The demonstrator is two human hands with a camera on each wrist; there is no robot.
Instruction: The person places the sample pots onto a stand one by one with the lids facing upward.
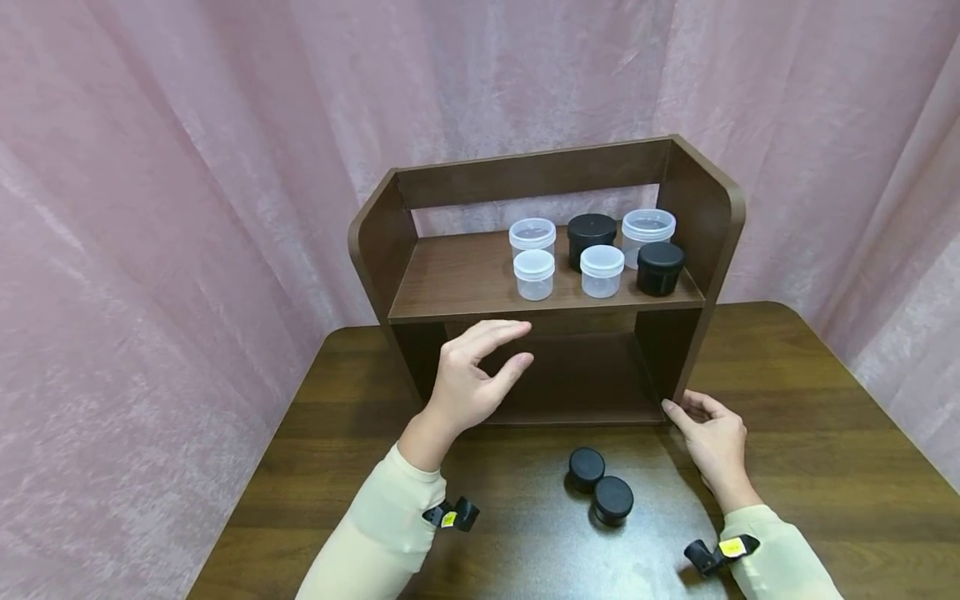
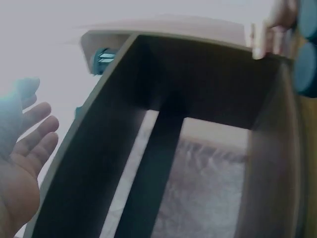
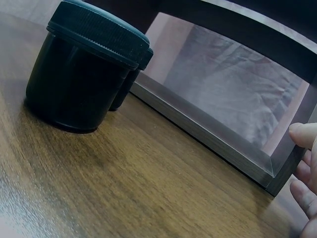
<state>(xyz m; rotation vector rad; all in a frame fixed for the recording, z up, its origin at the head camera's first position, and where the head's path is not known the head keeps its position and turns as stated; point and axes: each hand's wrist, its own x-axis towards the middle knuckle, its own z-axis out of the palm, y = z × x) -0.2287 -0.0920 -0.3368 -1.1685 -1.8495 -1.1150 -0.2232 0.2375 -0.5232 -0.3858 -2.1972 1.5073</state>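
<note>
A brown two-level wooden shelf (image 1: 465,271) stands on the table. My left hand (image 1: 472,379) hovers in front of its lower level, thumb and fingers spread apart with nothing between them; in the left wrist view that hand (image 2: 22,168) appears beside the shelf edge. At the lower right corner, my right hand (image 1: 712,437) holds the shelf's side panel, thumb on the inner side and fingers outside. The right wrist view shows this thumb (image 3: 303,135) by the panel. Two black lidded jars (image 1: 587,468) (image 1: 612,500) stand on the table between the hands.
On the upper level stand clear jars with whitish lids (image 1: 534,275) (image 1: 602,271) (image 1: 532,236) (image 1: 648,227) and black jars (image 1: 660,268) (image 1: 591,237), grouped toward the right. A pink curtain (image 1: 225,167) hangs behind the wooden table (image 1: 825,417).
</note>
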